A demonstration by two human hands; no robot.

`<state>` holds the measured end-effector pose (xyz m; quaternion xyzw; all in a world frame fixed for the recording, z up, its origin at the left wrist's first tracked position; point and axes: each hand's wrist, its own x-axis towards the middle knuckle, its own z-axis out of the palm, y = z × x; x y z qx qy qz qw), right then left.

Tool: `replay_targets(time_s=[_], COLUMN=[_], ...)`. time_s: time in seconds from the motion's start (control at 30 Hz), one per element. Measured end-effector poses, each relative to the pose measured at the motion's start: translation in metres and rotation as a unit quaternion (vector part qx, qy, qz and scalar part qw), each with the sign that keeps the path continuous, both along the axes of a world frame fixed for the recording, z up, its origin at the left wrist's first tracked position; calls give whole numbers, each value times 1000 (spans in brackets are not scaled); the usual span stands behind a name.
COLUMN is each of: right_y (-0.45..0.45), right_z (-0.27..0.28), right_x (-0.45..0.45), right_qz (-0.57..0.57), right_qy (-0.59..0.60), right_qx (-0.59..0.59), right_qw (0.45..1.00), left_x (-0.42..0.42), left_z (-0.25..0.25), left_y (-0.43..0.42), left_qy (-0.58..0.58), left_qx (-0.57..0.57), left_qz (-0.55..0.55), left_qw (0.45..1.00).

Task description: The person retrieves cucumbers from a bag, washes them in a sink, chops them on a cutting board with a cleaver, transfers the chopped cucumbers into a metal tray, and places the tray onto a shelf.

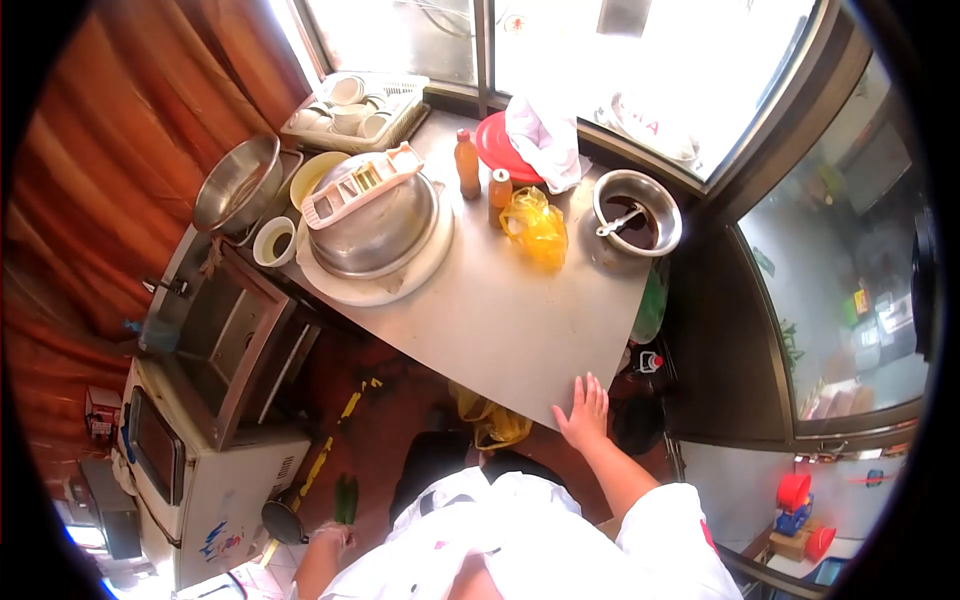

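Low at the left, my left hand (338, 538), in what looks like a clear plastic glove, is closed round the ends of long dark green cucumbers (346, 497). They point up and away from me, beside the table and over the floor. My right hand (586, 412) rests flat with fingers spread on the near right corner of the steel table (480, 340). Nothing is in it. Farther back on the table, a pink-framed grater (362, 186) lies across an upturned steel bowl (375, 235), which sits on a round white board (400, 283).
A yellow bag (537, 228), sauce bottles (467, 165), a red plate (500, 145) with a white cloth, and a steel pot (655, 205) of dark liquid stand on the table. A sink (235, 335) and white appliance (200, 490) are left. A yellow bag hangs below the table's front edge.
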<state>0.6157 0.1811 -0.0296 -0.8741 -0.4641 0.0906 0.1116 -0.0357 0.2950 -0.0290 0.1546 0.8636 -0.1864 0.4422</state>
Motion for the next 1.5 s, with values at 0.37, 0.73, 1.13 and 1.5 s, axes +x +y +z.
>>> replay_targets(time_s=[0.37, 0.73, 1.13, 1.5], right_y=[-14, -17, -13, 232], right_z=[-39, -41, -54, 98], right_x=[-2, -5, -14, -269], right_qz=[-18, -31, -36, 314], right_qy=[-45, -47, -79, 199], right_qx=[-2, 24, 23, 183], right_qw=[999, 998, 996, 910], left_x=[111, 39, 3, -37], left_z=[81, 69, 105, 177], left_y=[31, -58, -61, 106], left_qy=[3, -34, -298, -377], left_qx=[-39, -15, 369, 540], left_qz=[-279, -72, 190, 86], left_qw=[959, 997, 860, 748])
